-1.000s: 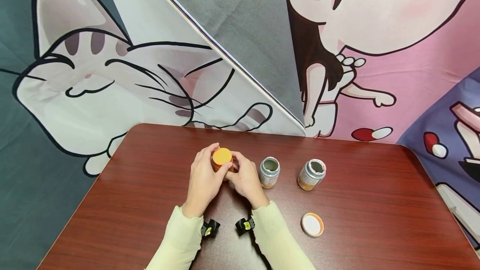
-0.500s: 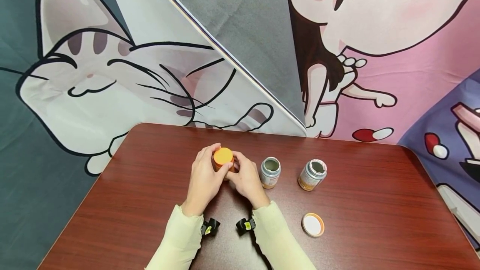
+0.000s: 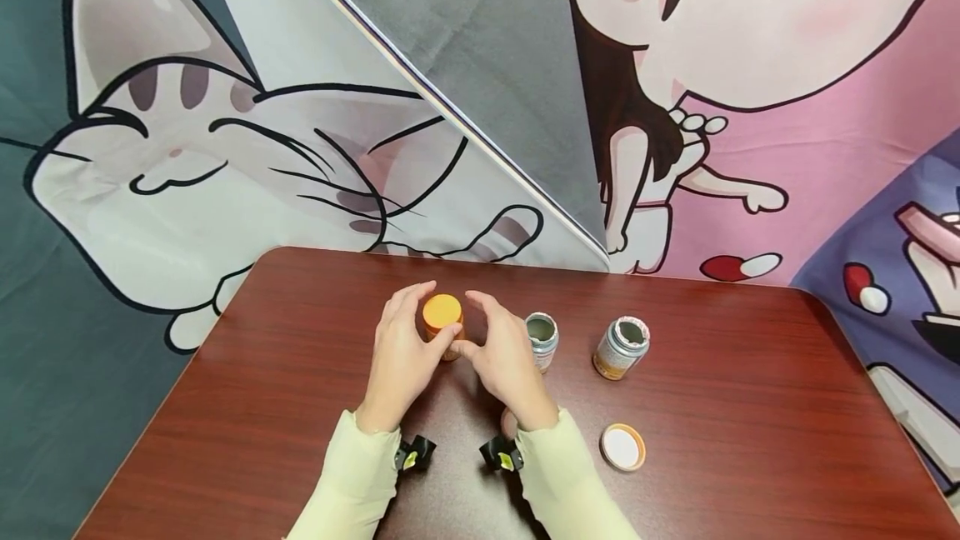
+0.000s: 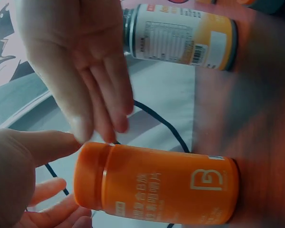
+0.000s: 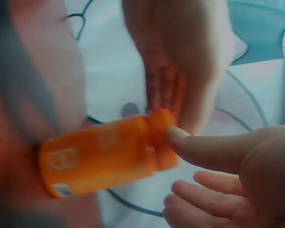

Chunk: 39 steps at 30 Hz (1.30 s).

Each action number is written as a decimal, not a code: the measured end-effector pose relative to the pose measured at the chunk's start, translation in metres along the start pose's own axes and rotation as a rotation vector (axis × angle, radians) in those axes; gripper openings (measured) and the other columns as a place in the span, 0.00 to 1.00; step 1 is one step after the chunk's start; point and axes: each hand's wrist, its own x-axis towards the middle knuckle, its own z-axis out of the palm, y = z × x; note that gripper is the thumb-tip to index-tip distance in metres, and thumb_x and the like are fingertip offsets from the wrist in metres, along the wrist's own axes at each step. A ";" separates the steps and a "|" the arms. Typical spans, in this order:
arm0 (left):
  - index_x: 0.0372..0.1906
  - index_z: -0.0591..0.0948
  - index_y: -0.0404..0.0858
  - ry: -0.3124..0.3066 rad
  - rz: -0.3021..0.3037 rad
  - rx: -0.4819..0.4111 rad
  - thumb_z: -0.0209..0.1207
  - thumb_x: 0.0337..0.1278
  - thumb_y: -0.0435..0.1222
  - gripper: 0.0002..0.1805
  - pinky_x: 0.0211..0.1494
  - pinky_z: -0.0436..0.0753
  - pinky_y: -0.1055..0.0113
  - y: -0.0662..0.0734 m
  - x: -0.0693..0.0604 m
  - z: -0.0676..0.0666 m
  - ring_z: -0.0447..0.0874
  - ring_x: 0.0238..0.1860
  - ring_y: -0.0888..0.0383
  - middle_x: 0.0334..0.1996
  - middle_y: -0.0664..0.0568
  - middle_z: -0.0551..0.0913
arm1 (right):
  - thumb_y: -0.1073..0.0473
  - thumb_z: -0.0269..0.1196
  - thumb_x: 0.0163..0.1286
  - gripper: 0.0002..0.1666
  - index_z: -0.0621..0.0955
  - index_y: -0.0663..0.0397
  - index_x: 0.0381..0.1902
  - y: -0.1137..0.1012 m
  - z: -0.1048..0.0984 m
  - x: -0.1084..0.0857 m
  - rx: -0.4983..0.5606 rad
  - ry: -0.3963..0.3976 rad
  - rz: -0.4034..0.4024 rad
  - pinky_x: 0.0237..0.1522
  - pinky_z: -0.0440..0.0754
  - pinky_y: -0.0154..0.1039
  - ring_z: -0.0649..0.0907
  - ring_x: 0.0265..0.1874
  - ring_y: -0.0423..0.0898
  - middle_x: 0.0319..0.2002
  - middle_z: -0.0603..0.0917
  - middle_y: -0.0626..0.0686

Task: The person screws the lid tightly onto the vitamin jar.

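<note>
An orange bottle (image 3: 452, 350) with its orange cap (image 3: 442, 310) on stands upright on the table, between both hands. My left hand (image 3: 393, 365) is around the cap's left and near side, fingers extended, thumb in front of it; whether it touches is hard to tell. To the right, my right hand (image 3: 513, 365) has its thumb and fingers spread, apart from the bottle in the head view. Pale lettering shows on the orange bottle (image 4: 168, 185) in the left wrist view. The right wrist view is blurred; there the right thumb (image 5: 199, 147) overlaps the cap.
Beside the right hand stands an uncapped silver bottle (image 3: 543, 336), partly covered by that hand. Another uncapped silver bottle (image 3: 621, 350) is farther right. An orange-rimmed lid (image 3: 622, 447) lies white side up nearer the front. A printed cloth (image 3: 480, 107) hangs behind the brown table (image 3: 750, 407).
My right hand has let go of the orange bottle and drawn off to the right, its fingers spreading. My left hand's fingers have loosened around the cap. The bottle stays in place.
</note>
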 end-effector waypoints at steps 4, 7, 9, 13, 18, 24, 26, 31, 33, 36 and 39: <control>0.56 0.83 0.38 0.068 0.062 0.010 0.77 0.45 0.35 0.29 0.54 0.75 0.52 0.005 -0.001 -0.002 0.75 0.53 0.48 0.49 0.46 0.79 | 0.62 0.77 0.56 0.37 0.77 0.57 0.64 -0.007 -0.021 -0.006 0.015 0.015 -0.061 0.59 0.77 0.52 0.82 0.57 0.54 0.59 0.83 0.55; 0.54 0.84 0.38 0.080 0.137 0.029 0.77 0.45 0.34 0.27 0.51 0.77 0.53 0.010 -0.002 -0.002 0.74 0.49 0.48 0.45 0.47 0.78 | 0.60 0.77 0.56 0.36 0.78 0.56 0.63 -0.006 -0.035 -0.010 0.019 0.053 -0.089 0.58 0.77 0.52 0.83 0.56 0.53 0.58 0.83 0.54; 0.54 0.84 0.38 0.063 0.190 0.036 0.77 0.44 0.34 0.27 0.50 0.78 0.55 0.013 -0.003 -0.003 0.75 0.48 0.49 0.45 0.47 0.79 | 0.58 0.77 0.57 0.36 0.78 0.55 0.63 -0.002 -0.042 -0.011 0.016 0.080 -0.095 0.59 0.77 0.52 0.83 0.57 0.53 0.59 0.83 0.53; 0.53 0.84 0.38 -0.004 0.286 0.037 0.77 0.45 0.34 0.25 0.49 0.80 0.57 0.018 -0.006 -0.002 0.77 0.46 0.52 0.45 0.50 0.81 | 0.54 0.78 0.56 0.38 0.78 0.51 0.65 0.011 -0.055 -0.013 -0.007 0.145 -0.089 0.60 0.76 0.51 0.80 0.60 0.52 0.61 0.82 0.52; 0.52 0.83 0.38 -0.103 0.361 0.029 0.76 0.47 0.35 0.24 0.45 0.81 0.61 0.022 -0.012 0.001 0.80 0.43 0.55 0.43 0.52 0.82 | 0.52 0.79 0.55 0.42 0.77 0.50 0.67 0.024 -0.066 -0.015 -0.012 0.200 -0.058 0.62 0.73 0.53 0.77 0.63 0.54 0.63 0.79 0.54; 0.54 0.83 0.39 -0.275 0.359 0.074 0.76 0.47 0.42 0.27 0.53 0.81 0.60 0.028 -0.025 0.008 0.81 0.50 0.57 0.48 0.54 0.82 | 0.52 0.80 0.53 0.47 0.74 0.55 0.68 0.038 -0.070 -0.017 -0.018 0.175 -0.037 0.61 0.73 0.56 0.78 0.62 0.58 0.64 0.79 0.58; 0.55 0.83 0.39 -0.344 0.340 0.095 0.76 0.48 0.45 0.28 0.54 0.80 0.60 0.030 -0.029 0.012 0.81 0.51 0.57 0.49 0.54 0.82 | 0.52 0.80 0.52 0.48 0.73 0.57 0.69 0.043 -0.070 -0.018 -0.023 0.163 -0.026 0.61 0.74 0.57 0.78 0.61 0.59 0.64 0.79 0.58; 0.55 0.82 0.38 -0.480 0.327 0.172 0.75 0.48 0.49 0.31 0.55 0.80 0.59 0.032 -0.038 0.024 0.80 0.50 0.56 0.50 0.55 0.81 | 0.53 0.80 0.51 0.50 0.72 0.58 0.69 0.051 -0.068 -0.018 -0.037 0.137 0.017 0.58 0.75 0.58 0.79 0.59 0.62 0.63 0.79 0.61; 0.55 0.82 0.38 -0.510 0.345 0.212 0.75 0.47 0.50 0.31 0.54 0.80 0.59 0.033 -0.041 0.028 0.80 0.50 0.55 0.50 0.54 0.81 | 0.52 0.80 0.51 0.50 0.72 0.58 0.69 0.053 -0.068 -0.018 -0.042 0.117 0.039 0.56 0.76 0.57 0.80 0.57 0.62 0.63 0.79 0.61; 0.55 0.82 0.38 -0.549 0.365 0.256 0.75 0.45 0.52 0.33 0.53 0.80 0.60 0.034 -0.046 0.035 0.79 0.50 0.55 0.50 0.54 0.80 | 0.52 0.80 0.52 0.50 0.71 0.59 0.69 0.056 -0.068 -0.017 -0.026 0.072 0.074 0.56 0.78 0.55 0.81 0.57 0.60 0.63 0.79 0.62; 0.55 0.82 0.39 -0.586 0.376 0.291 0.76 0.42 0.54 0.36 0.51 0.81 0.61 0.034 -0.052 0.041 0.78 0.50 0.56 0.50 0.55 0.80 | 0.52 0.80 0.51 0.50 0.72 0.60 0.69 0.059 -0.067 -0.017 -0.009 0.028 0.100 0.54 0.80 0.52 0.83 0.55 0.58 0.61 0.80 0.62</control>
